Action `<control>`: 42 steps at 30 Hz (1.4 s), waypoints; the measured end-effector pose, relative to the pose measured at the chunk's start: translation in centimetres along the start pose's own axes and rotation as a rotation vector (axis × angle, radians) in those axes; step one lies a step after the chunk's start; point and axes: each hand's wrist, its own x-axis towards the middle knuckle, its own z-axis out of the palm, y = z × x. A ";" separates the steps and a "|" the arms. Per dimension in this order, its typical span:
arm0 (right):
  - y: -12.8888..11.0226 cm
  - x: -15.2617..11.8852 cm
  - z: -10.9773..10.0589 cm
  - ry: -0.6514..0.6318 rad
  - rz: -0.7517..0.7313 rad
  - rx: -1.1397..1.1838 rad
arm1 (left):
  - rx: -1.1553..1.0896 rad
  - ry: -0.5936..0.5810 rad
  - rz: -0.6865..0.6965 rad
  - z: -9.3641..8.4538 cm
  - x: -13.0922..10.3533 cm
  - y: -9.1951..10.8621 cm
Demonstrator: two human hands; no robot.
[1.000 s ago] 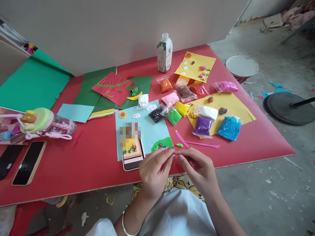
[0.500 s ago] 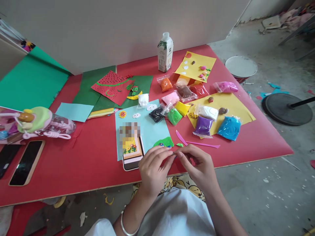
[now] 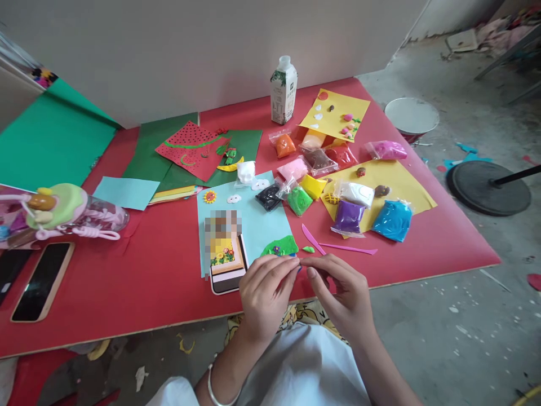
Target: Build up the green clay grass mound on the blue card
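Observation:
My left hand [image 3: 267, 290] is closed in a pinch at the table's front edge. Whatever lies between its fingertips is too small to make out, though a speck of blue shows beside them. Reaching in from the right, my right hand [image 3: 344, 290] has its index fingertip against the left fingertips and its thumb held apart. Just beyond the hands is a light blue paper [image 3: 264, 217] with a green clay patch [image 3: 285, 245], a clay sun [image 3: 210, 197] and a clay cloud [image 3: 234, 199]. A phone [image 3: 229, 282] showing a picture lies on its lower left part.
Pink clay knives [image 3: 349, 248] and a small green clay piece [image 3: 308, 249] lie past my right hand. Several clay bags, including purple [image 3: 349, 217] and blue [image 3: 393, 221], sit farther back. A carton bottle [image 3: 283, 93] stands at the rear; another phone [image 3: 42, 282] lies left.
My right thumb has come away from the pinch and dropped slightly, opening a gap below the index finger. My left hand has barely moved.

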 end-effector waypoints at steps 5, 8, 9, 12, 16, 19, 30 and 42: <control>-0.2 0.0 0.0 0.008 -0.003 -0.010 | -0.024 -0.006 0.003 -0.1 0.0 0.0; -0.3 -0.1 0.1 0.020 0.017 -0.004 | -0.027 0.017 -0.026 -0.2 0.0 -0.1; -0.3 -0.2 0.1 0.023 0.023 -0.001 | -0.025 0.027 -0.033 -0.2 0.0 -0.1; -0.4 -0.4 0.1 0.021 0.036 0.010 | -0.021 0.039 -0.036 -0.1 0.0 0.0; -0.4 -0.4 0.1 0.034 0.046 0.002 | -0.042 0.032 -0.057 -0.1 -0.1 0.0; -0.4 -0.2 0.1 0.053 0.029 -0.026 | -0.061 0.033 -0.077 0.0 -0.2 0.1; -0.2 -0.2 0.2 0.023 0.006 -0.037 | -0.090 0.029 -0.096 0.0 0.0 0.2; -0.2 -0.2 0.2 0.015 -0.059 -0.116 | -0.122 0.006 -0.166 0.0 -0.1 0.1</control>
